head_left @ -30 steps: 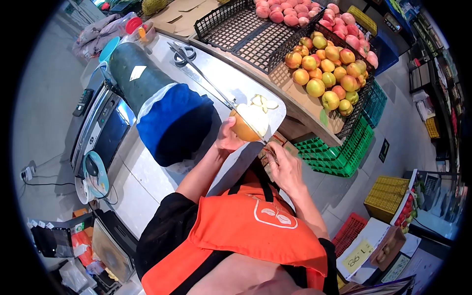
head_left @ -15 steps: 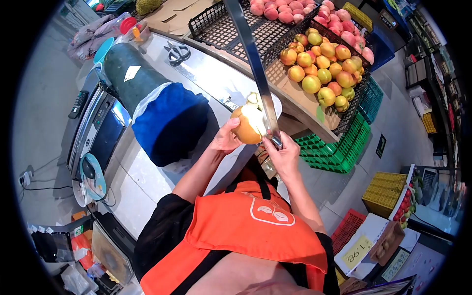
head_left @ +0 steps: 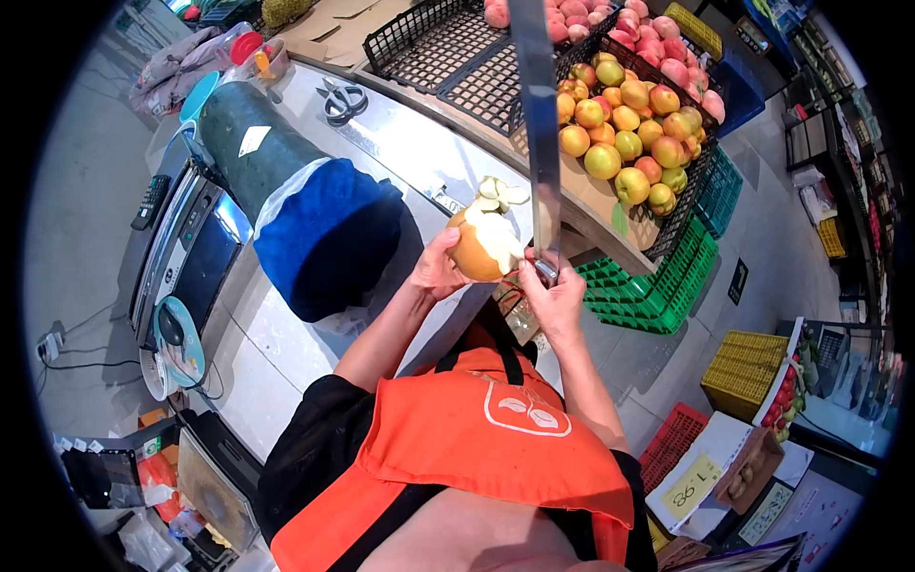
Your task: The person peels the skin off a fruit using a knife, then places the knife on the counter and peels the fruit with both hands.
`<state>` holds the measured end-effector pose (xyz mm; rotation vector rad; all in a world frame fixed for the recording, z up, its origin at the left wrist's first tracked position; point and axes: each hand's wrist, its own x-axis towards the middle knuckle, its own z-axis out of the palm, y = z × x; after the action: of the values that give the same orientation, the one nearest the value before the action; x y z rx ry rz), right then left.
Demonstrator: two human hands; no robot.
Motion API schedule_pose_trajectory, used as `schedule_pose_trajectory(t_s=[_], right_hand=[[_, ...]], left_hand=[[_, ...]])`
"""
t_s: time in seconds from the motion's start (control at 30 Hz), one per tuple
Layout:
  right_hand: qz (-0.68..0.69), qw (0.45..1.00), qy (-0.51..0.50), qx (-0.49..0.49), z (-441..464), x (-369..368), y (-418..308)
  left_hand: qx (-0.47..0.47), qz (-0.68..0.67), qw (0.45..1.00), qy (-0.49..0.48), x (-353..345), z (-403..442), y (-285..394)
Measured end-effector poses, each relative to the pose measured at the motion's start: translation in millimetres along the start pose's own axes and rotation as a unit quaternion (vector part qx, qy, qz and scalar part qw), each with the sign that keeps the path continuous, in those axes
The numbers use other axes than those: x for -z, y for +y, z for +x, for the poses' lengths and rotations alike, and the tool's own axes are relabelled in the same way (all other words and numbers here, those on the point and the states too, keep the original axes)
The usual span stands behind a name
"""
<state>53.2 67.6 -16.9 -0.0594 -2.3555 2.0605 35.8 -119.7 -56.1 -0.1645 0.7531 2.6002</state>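
Observation:
A round fruit with brownish-orange skin (head_left: 469,255), like a pear, is partly peeled, its pale flesh showing on the right side. My left hand (head_left: 437,267) has its fingers wrapped round the fruit from the left. In my right hand (head_left: 556,303) is a knife (head_left: 541,143), gripped near the fruit's lower right, its long flat blade pointing up and away from me. My right thumb is close to the cut edge of the flesh. Pale strips of peel (head_left: 498,193) lie on the white counter (head_left: 381,148) just beyond the fruit.
A large dark green melon (head_left: 257,133), its near end under blue cloth (head_left: 329,234), lies at left beside a scale (head_left: 195,238). Scissors (head_left: 340,101) rest behind. Black crates hold yellow-red fruit (head_left: 629,129) and peaches (head_left: 658,43) at right. Green crates (head_left: 643,291) stand below.
The knife has swung right and now stands more upright, its blade clear of the fruit's face. More of the peel pile shows behind the fruit. My left hand has barely moved.

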Motion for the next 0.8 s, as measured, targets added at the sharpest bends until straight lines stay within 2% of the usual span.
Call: schedule_pose_trajectory(t_s=[0.1,0.23,0.33,0.57,0.67,0.73,0.8], right_hand=[[0.076,0.994,-0.025,-0.068,-2,1,-8],[0.019,1.0,0.016,0.01,0,-1,16],[-0.028,0.999,0.004,0.034,-2,3,3],[0.033,0.999,0.014,0.013,-3,0,4],[-0.009,0.998,0.027,0.048,-4,2,1],[0.015,0.998,0.034,0.048,-5,2,5],[0.043,0.999,0.021,-0.017,-6,4,0]], left_hand=[[0.003,-0.009,1.0,-0.001,2,-3,-1],[0.02,-0.022,0.999,-0.027,3,1,-3],[0.026,-0.018,0.999,-0.019,3,-2,-3],[0.024,-0.001,0.998,-0.056,-1,-1,-1],[0.026,0.012,0.998,-0.061,-1,-4,-1],[0.028,0.021,0.998,-0.047,9,-4,-8],[0.031,0.042,0.998,-0.02,10,-6,-11]])
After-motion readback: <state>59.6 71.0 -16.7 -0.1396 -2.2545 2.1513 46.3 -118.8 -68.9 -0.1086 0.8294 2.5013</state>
